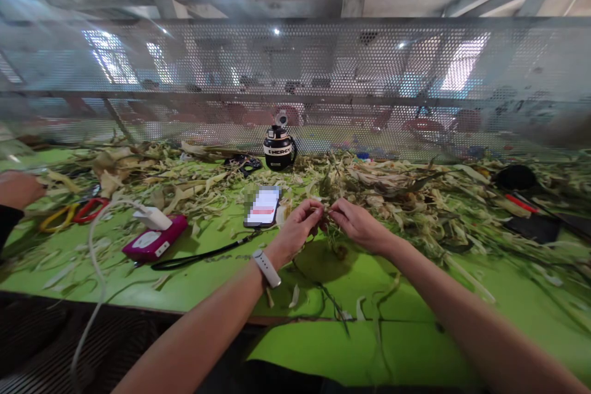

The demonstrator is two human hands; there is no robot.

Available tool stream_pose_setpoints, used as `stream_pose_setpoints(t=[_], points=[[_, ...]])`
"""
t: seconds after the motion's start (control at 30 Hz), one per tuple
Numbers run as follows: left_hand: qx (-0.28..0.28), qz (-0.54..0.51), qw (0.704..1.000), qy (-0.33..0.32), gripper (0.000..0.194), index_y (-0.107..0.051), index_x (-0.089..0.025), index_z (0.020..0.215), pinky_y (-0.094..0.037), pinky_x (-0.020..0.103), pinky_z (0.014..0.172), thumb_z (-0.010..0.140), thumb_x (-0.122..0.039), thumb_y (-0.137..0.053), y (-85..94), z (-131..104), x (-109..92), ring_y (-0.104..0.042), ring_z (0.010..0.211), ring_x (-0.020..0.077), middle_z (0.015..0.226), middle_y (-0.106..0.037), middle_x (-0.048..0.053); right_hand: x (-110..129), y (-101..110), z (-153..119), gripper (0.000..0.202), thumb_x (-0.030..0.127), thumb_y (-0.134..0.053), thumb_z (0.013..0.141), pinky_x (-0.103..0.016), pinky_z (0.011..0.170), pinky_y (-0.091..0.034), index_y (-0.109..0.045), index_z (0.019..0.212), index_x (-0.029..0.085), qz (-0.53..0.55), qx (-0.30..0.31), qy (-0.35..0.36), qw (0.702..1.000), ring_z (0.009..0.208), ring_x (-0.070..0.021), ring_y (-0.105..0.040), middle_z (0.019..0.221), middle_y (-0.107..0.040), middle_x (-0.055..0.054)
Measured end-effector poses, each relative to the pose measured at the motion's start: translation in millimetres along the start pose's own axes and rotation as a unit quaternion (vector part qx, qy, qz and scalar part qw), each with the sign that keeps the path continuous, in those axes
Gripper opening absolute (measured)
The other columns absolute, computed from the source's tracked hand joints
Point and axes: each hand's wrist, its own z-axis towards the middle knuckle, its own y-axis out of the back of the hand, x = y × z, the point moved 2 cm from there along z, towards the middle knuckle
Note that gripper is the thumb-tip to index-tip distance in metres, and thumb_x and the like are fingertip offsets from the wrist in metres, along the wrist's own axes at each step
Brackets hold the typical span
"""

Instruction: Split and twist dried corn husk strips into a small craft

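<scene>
Work position: centre of the frame, above the green desk (198, 286). The left hand (300, 225) and right hand (357, 225) meet fingertip to fingertip. On both, the fingers are narrow, thumb against forefinger, and appear to pinch one thin plant strand (325, 212) between them; its exact shape is too small to tell.

Recommended handling:
1. Pinch close to the working point, with only a short length between the two hands. Long spans are likely to twist.
2. Apply light, even tension. Dry fibre may split if jerked.
3. Steady the strand with one hand while the other shapes it; releasing both together could loosen the work.
4. Select supple strips from the husk pile (397, 188), right of centre; brittle ones would probably crack.

Clearances: the phone (263, 206) lies just left of the left hand, and the black strap (203, 255) runs left from it. Loose ends should not catch there. The scissors (74, 212) lie at the left of the frame, near a co-worker's hand (21, 189).
</scene>
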Motion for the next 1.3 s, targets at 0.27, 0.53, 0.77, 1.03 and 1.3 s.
stream_pose_setpoints(t=[0.27,0.53,0.77,1.03,1.3], points=[[0.03,-0.032,0.999,0.008,0.032,-0.057,-0.017,0.082,-0.03,0.02,0.051,0.069,-0.044,-0.067,2.3,4.3,5.5,-0.046,0.056,0.0069,0.063,-0.055,-0.003,0.4,8.0,-2.1,0.014,0.034,-0.044,0.087,-0.026,0.059,-0.036,-0.046,0.087,0.02,0.047,0.008,-0.011,0.999,0.063,-0.013,-0.046,0.07,-0.051,0.001],[0.061,-0.119,0.989,0.059,0.031,-0.058,-0.015,0.077,-0.033,0.02,0.052,0.063,-0.037,-0.074,-0.1,2.9,5.3,-0.046,0.053,0.0058,0.062,-0.053,-0.003,2.1,12.2,-2.3,0.024,0.036,-0.057,0.081,-0.026,0.061,-0.042,-0.044,0.094,0.02,0.134,0.014,0.031,0.99,0.065,-0.0123,-0.05,0.073,-0.052,0.001],[0.075,-0.113,0.988,0.067,0.03,-0.059,-0.014,0.072,-0.031,0.019,0.05,0.06,-0.036,-0.076,-0.1,0.2,-1.2,-0.043,0.051,0.005,0.058,-0.051,-0.003,-3.8,8.5,-2.1,0.028,0.038,-0.062,0.077,-0.025,0.06,-0.042,-0.045,0.091,0.02,0.198,0.043,0.016,0.979,0.064,-0.0109,-0.049,0.071,-0.05,0.003],[0.069,-0.154,0.981,0.094,0.028,-0.061,-0.014,0.075,-0.036,0.019,0.052,0.061,-0.033,-0.076,0.2,-0.5,0.8,-0.049,0.055,0.0065,0.063,-0.056,-0.001,1.2,8.5,-0.9,0.028,0.04,-0.062,0.076,-0.024,0.058,-0.039,-0.045,0.085,0.02,0.194,0.006,0.002,0.981,0.062,-0.0104,-0.044,0.069,-0.047,0.003],[0.08,-0.141,0.984,0.073,0.027,-0.06,-0.013,0.076,-0.04,0.019,0.059,0.063,-0.031,-0.076,5.1,1.0,-2.8,-0.055,0.062,0.0076,0.069,-0.06,0.0,-6.3,6.8,2.5,0.042,0.046,-0.068,0.068,-0.025,0.058,-0.041,-0.047,0.094,0.02,0.282,-0.016,-0.028,0.959,0.064,-0.0103,-0.048,0.074,-0.05,0.002]])
